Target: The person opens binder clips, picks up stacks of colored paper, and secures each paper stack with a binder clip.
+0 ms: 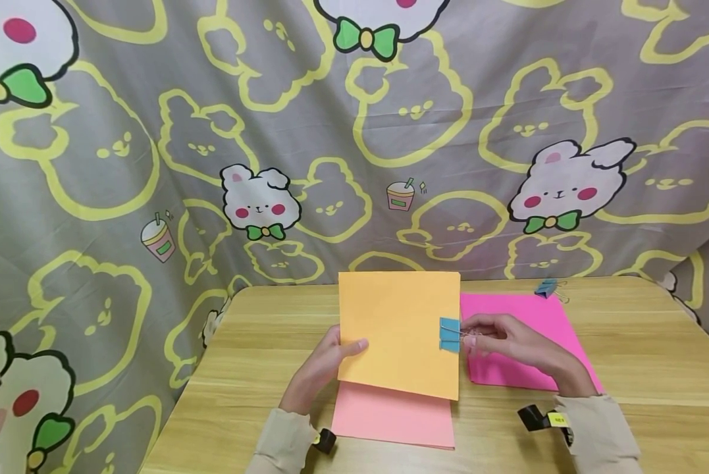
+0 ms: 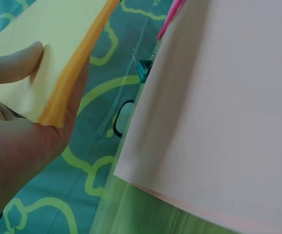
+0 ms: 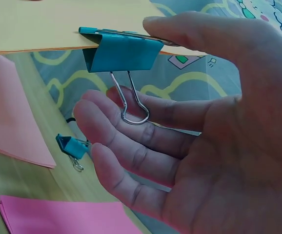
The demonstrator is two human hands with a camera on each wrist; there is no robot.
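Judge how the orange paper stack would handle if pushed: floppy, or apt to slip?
The orange paper stack is probably stiff: gripped at one side by the left hand, it looks nearly flat. Its sheets likely shift least near the blue binder clip on the right edge. The layered edge in the left wrist view suggests the left side could fan.

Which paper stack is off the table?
The orange stack, raised in the left grip; the light-pink stack and magenta stack lie on the table.
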